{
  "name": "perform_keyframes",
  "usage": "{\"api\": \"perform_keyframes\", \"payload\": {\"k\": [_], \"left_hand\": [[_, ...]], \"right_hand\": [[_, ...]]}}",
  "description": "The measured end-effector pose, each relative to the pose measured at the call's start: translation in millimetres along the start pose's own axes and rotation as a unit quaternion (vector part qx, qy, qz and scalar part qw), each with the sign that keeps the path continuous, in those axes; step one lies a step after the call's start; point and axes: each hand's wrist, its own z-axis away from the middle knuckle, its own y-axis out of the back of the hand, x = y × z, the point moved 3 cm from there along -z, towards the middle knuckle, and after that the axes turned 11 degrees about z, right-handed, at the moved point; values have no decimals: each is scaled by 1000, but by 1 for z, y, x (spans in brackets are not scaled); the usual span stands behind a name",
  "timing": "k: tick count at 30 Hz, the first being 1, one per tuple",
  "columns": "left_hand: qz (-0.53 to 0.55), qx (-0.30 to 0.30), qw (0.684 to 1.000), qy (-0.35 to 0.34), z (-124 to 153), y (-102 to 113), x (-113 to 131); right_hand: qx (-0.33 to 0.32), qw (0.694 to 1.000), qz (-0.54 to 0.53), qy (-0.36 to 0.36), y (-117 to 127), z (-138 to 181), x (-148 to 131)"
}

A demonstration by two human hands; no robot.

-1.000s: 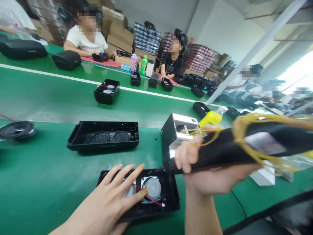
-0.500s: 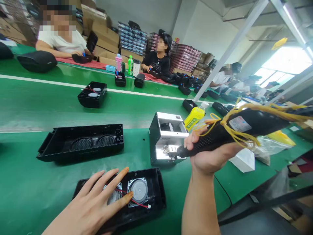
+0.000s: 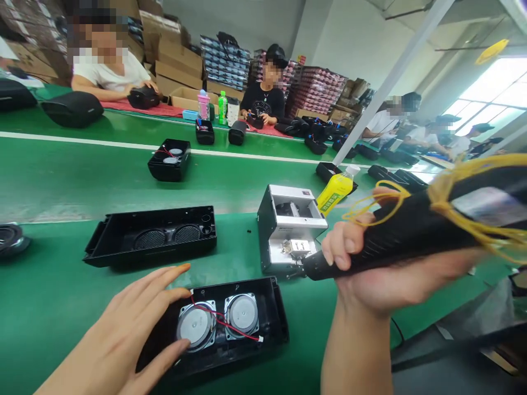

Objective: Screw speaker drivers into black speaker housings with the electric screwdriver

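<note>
My right hand (image 3: pixel 370 282) is wrapped round a black electric screwdriver (image 3: pixel 395 236) with yellow bands tied about it. The tool's nose is at the front of a silver-and-black screw feeder (image 3: pixel 269 225), by its small metal outlet. My left hand (image 3: pixel 132 323), fingers spread, lies over the left end of a black speaker housing (image 3: pixel 263 351). Inside that housing sit two round speaker drivers (image 3: pixel 244 312) with a red wire (image 3: pixel 242 333) running across them to a white plug. The left end of the housing is partly covered by my hand.
Behind my left hand lies another black housing (image 3: pixel 150 238) with two grilles. A loose driver (image 3: pixel 12 238) is at the left edge. A yellow bottle (image 3: pixel 337 189) leans behind the feeder. Across the green table (image 3: pixel 82 175), co-workers handle black speakers.
My left hand has drawn back leftward, uncovering the left driver. My right hand and the screwdriver appear nearer to me, the nose staying near the feeder. The view has shifted slightly.
</note>
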Motion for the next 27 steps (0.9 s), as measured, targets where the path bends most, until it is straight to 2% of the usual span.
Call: {"api": "perform_keyframes", "payload": {"k": [3, 6, 9, 12, 17, 27], "left_hand": [[-29, -21, 999, -19, 0, 4, -3], [-49, -37, 997, -56, -6, 8, 1], [-45, -43, 996, -59, -11, 8, 2], [-23, -62, 996, -52, -11, 2, -4], [20, -69, 997, -12, -4, -10, -17], [64, -74, 995, 13, -11, -3, -7]], "right_hand": [[-31, 994, -75, -68, -21, -1, -17], [-62, 976, -143, -152, -53, 5, -24], [-138, 948, -206, -201, -87, 20, -14], [-206, 919, -259, -214, -108, 40, 10], [-257, 903, -270, -215, -120, 64, 43], [-272, 909, -252, -189, -125, 73, 58]]}}
